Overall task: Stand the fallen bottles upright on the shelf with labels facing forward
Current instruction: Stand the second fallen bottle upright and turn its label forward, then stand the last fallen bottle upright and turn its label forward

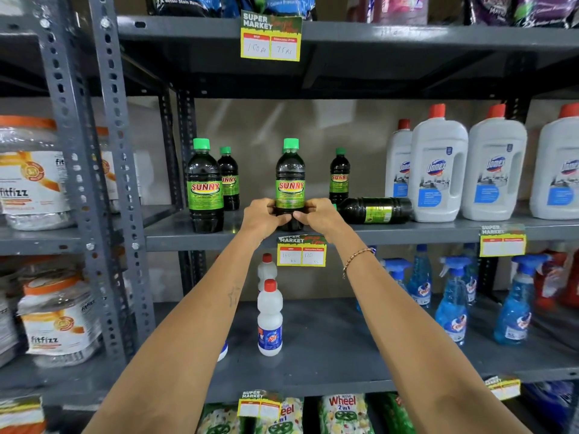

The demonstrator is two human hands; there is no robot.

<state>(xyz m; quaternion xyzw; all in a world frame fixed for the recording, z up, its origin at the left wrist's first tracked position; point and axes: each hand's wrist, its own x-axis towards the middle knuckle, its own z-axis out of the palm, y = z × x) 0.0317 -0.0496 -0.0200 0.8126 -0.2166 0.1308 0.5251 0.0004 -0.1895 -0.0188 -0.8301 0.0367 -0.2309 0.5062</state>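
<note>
both hands grip one dark bottle (290,180) low on its body, near the front edge of the middle shelf (407,234). left hand (264,216) wraps the left side, right hand (316,214) the right, fingers (283,219) clenched around the base, thumbs nearly meeting in front. bottle stands upright, green cap up, green label facing forward. just right of the right hand, a fallen bottle (376,209) lies on its side, cap end toward the hand, possibly touching it. three more dark bottles stand upright: front left (205,186), two further back (229,180) (339,177). white jugs (438,170) fill the shelf's right end.
</note>
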